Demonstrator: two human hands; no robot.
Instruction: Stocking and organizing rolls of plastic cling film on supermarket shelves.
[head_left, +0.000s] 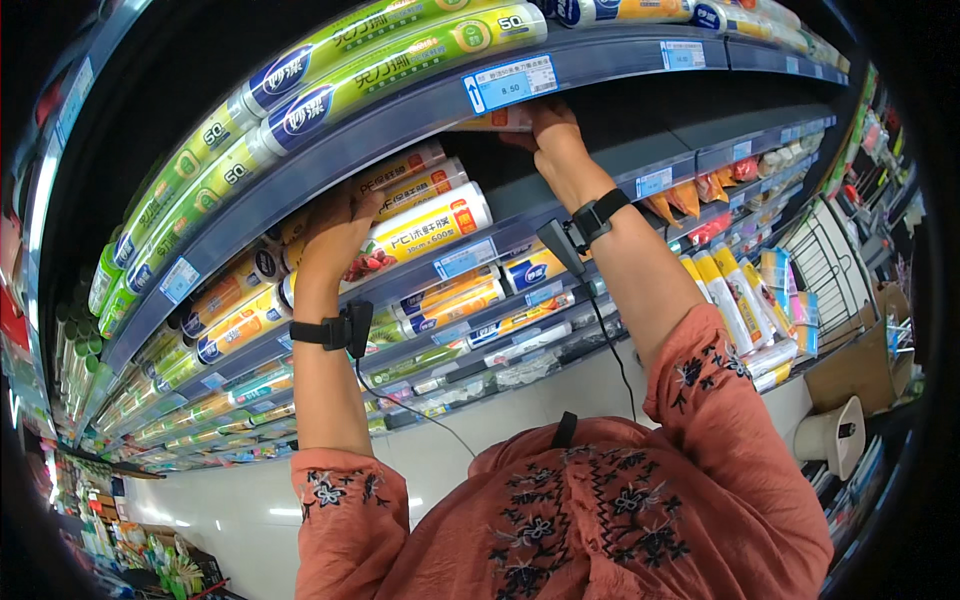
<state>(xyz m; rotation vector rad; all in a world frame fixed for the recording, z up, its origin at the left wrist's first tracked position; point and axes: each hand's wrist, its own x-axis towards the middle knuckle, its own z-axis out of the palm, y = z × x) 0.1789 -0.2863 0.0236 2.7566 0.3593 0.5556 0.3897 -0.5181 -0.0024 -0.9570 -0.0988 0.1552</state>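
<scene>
My left hand (337, 225) reaches in under the upper shelf edge. It lies against the left ends of several packaged cling film rolls stacked on the shelf below; its fingertips are partly hidden. The front cling film roll (427, 231), white and yellow with a cherry picture, lies lengthwise near the shelf lip. Behind it are more wrapped cling film rolls (424, 187). My right hand (553, 127) is bent around the right end of another cling film roll (491, 120), deeper under the upper shelf edge, which hides most of that roll and some of the fingers.
Green cling film rolls (405, 52) line the upper shelf, whose front edge (600, 64) carries price labels. Lower shelves hold more rolls and bags. At right, yellow-and-white rolls (735, 300) stand by a wire basket (825, 255) and cardboard box (862, 360). Cables hang from both wrist straps.
</scene>
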